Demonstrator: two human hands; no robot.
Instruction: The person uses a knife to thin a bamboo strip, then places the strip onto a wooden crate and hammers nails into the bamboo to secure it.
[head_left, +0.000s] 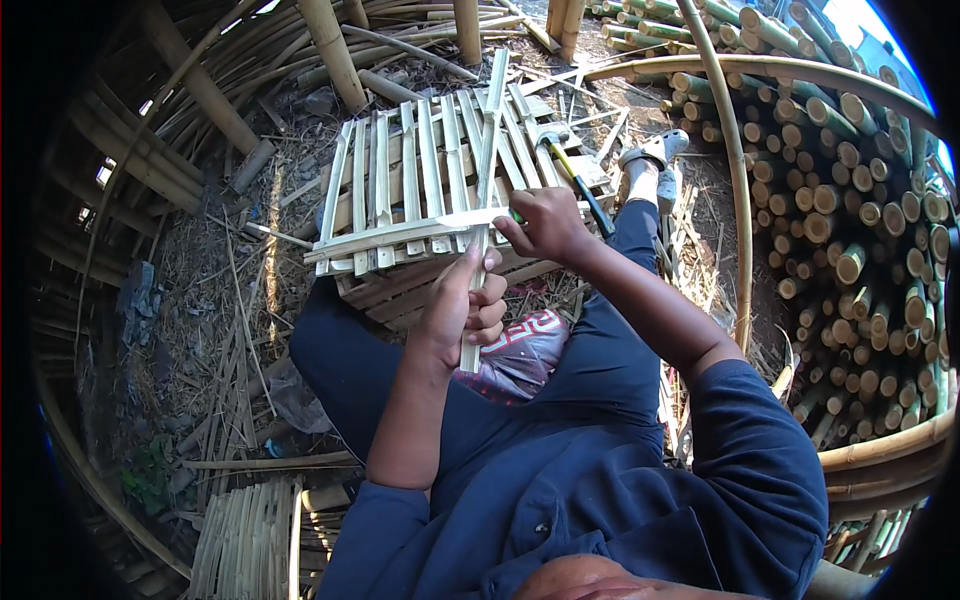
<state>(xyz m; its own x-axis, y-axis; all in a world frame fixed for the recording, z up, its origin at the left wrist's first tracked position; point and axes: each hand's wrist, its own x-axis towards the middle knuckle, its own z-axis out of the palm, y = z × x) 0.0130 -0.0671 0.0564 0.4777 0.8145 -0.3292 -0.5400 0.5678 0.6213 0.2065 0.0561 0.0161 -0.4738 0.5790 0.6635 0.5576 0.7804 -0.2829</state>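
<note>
My left hand point(465, 308) is wrapped round the lower part of a long split bamboo strip point(489, 140), which slants up and away over a slatted bamboo crate point(400, 170). In my right hand point(548, 226) is a knife, its green handle mostly hidden by my fingers. The knife's pale blade point(455, 221) points left and lies across the strip, just above my left hand. Under the blade, a bamboo slat point(375, 240) runs along the crate's near edge. A hammer point(575, 172) with a yellow and black handle rests at the crate's right side.
Stacked bamboo poles point(850, 210) fill the right side, cut ends facing me. A bent bamboo pole point(735, 180) rises between them and my leg. Bundled slats point(245, 540) lie at lower left. Bamboo scraps litter the ground, and a printed sack point(520, 355) sits between my legs.
</note>
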